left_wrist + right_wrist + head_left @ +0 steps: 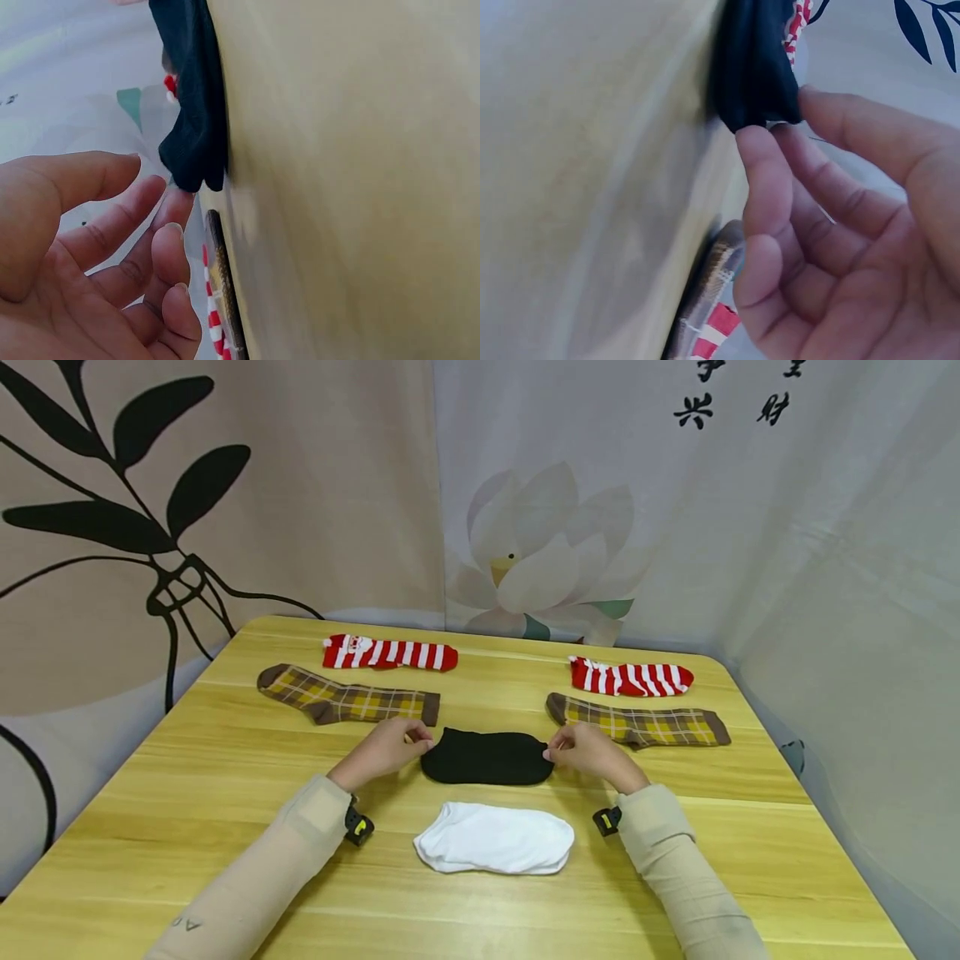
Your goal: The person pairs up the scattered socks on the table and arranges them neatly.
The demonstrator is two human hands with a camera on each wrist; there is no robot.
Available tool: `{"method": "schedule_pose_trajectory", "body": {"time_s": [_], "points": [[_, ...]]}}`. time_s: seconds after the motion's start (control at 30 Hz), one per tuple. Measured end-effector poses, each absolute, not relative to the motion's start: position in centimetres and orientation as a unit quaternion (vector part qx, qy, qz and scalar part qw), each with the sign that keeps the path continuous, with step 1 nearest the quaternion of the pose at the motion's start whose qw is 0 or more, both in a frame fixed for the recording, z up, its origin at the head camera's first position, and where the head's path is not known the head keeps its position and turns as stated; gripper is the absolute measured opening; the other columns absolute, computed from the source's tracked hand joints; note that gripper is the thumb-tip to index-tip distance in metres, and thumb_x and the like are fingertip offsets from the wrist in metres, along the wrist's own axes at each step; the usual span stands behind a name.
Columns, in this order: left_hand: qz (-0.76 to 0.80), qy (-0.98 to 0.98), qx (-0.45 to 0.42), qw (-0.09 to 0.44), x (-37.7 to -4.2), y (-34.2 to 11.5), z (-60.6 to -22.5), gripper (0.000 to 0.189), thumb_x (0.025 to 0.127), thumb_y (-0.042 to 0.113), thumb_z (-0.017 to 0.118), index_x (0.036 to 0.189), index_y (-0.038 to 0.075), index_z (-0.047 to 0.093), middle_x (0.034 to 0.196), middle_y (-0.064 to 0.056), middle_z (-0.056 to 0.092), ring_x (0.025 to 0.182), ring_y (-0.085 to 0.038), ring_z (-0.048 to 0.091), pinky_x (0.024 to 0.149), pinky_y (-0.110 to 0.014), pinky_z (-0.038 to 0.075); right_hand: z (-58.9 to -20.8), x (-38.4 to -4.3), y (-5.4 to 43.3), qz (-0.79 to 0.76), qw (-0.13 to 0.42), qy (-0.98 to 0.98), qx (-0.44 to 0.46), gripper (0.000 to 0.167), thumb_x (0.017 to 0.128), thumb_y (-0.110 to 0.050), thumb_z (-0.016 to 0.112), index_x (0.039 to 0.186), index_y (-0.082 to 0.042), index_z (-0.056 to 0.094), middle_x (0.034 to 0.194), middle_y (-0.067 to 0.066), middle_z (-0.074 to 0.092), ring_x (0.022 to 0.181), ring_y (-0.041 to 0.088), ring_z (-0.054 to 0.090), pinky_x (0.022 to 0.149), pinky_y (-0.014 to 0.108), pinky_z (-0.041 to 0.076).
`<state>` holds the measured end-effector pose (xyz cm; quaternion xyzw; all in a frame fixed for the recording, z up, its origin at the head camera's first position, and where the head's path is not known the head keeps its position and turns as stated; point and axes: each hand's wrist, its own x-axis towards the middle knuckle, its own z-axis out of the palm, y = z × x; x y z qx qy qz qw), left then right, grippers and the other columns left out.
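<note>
Black socks (487,758), layered together with folds showing at the ends, lie across the middle of the table. My left hand (390,746) is at their left end; in the left wrist view its thumb (105,176) stands apart from the loosely bent fingers, whose tips are right by the fabric. At the other end, my right hand (592,752) pinches the edge of the black socks (757,67) between thumb and fingertips. White socks (495,837) lie flat nearer to me, between the forearms.
Behind the hands lie two brown-and-yellow plaid socks (360,700) (641,722), one per side. Farther back are two red-and-white striped socks (397,654) (633,678). A printed curtain (337,485) hangs behind the wooden table (225,777).
</note>
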<state>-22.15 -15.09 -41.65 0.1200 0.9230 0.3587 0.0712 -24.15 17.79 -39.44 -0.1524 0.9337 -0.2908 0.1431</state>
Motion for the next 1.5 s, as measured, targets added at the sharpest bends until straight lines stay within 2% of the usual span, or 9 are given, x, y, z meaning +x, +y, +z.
{"method": "schedule_pose_trajectory", "body": {"time_s": [0.27, 0.53, 0.77, 0.93, 1.07, 1.27, 1.37, 1.5], "points": [[0.373, 0.919, 0.117, 0.057, -22.4, -16.5, -40.8, 0.018, 0.096, 0.022, 0.059, 0.103, 0.007, 0.067, 0.099, -0.008, 0.065, 0.075, -0.017, 0.055, 0.065, -0.029, 0.046, -38.1, -24.4, 16.8, -0.274, 0.120, 0.941, -0.157, 0.016, 0.091, -0.024, 0.066, 0.092, -0.008, 0.068, 0.081, 0.006, 0.065, 0.065, 0.015, 0.051, 0.061, 0.028, 0.043], [0.360, 0.928, 0.091, 0.025, -22.5, -18.9, -39.8, 0.025, 0.098, 0.027, 0.056, 0.110, 0.007, 0.066, 0.108, -0.012, 0.065, 0.092, -0.023, 0.060, 0.075, -0.037, 0.048, -36.9, -25.0, 15.0, -0.263, 0.103, 0.944, -0.170, 0.017, 0.093, -0.024, 0.063, 0.095, -0.008, 0.068, 0.082, 0.005, 0.063, 0.068, 0.016, 0.053, 0.062, 0.029, 0.044], [0.360, 0.931, 0.058, 0.003, -22.4, -21.9, -39.1, 0.035, 0.099, 0.033, 0.052, 0.118, 0.006, 0.063, 0.113, -0.015, 0.064, 0.096, -0.027, 0.059, 0.073, -0.036, 0.047, -35.4, -25.9, 12.9, -0.269, 0.109, 0.938, -0.191, 0.024, 0.095, -0.029, 0.059, 0.103, -0.008, 0.069, 0.094, 0.007, 0.067, 0.077, 0.018, 0.058, 0.070, 0.033, 0.049], [0.370, 0.928, 0.039, -0.005, -22.4, -23.8, -38.6, 0.037, 0.100, 0.032, 0.050, 0.121, 0.003, 0.061, 0.110, -0.017, 0.064, 0.093, -0.026, 0.058, 0.070, -0.033, 0.047, -34.8, -26.5, 11.6, -0.283, 0.114, 0.933, -0.193, 0.028, 0.096, -0.031, 0.058, 0.107, -0.008, 0.069, 0.102, 0.008, 0.068, 0.085, 0.020, 0.062, 0.077, 0.037, 0.051], [0.365, 0.931, 0.019, -0.016, -22.5, -25.3, -38.2, 0.037, 0.101, 0.030, 0.048, 0.121, 0.002, 0.060, 0.112, -0.019, 0.063, 0.095, -0.028, 0.058, 0.072, -0.034, 0.047, -34.4, -27.1, 10.5, -0.294, 0.118, 0.928, -0.196, 0.029, 0.096, -0.030, 0.058, 0.109, -0.008, 0.069, 0.105, 0.008, 0.069, 0.091, 0.022, 0.063, 0.082, 0.039, 0.051], [0.353, 0.935, 0.001, -0.028, -22.8, -27.4, -38.1, 0.039, 0.101, 0.031, 0.047, 0.122, 0.000, 0.059, 0.116, -0.021, 0.059, 0.100, -0.032, 0.056, 0.074, -0.037, 0.046, -34.6, -27.7, 8.3, -0.313, 0.133, 0.919, -0.198, 0.029, 0.097, -0.027, 0.057, 0.110, -0.004, 0.070, 0.103, 0.014, 0.070, 0.091, 0.026, 0.063, 0.078, 0.036, 0.050], [0.356, 0.934, 0.004, -0.032, -23.0, -28.4, -38.4, 0.039, 0.101, 0.030, 0.047, 0.122, -0.001, 0.059, 0.117, -0.021, 0.058, 0.101, -0.033, 0.055, 0.074, -0.035, 0.045, -35.0, -27.8, 7.1, -0.316, 0.143, 0.916, -0.200, 0.029, 0.097, -0.026, 0.057, 0.109, -0.003, 0.070, 0.103, 0.015, 0.070, 0.084, 0.022, 0.060, 0.073, 0.033, 0.048], [0.353, 0.935, -0.005, -0.035, -23.3, -29.7, -38.7, 0.040, 0.102, 0.031, 0.045, 0.121, -0.001, 0.059, 0.118, -0.023, 0.058, 0.102, -0.034, 0.055, 0.074, -0.036, 0.046, -35.4, -28.0, 5.7, -0.313, 0.139, 0.919, -0.197, 0.026, 0.096, -0.025, 0.059, 0.106, -0.004, 0.071, 0.097, 0.010, 0.070, 0.077, 0.016, 0.056, 0.069, 0.029, 0.046]]}}
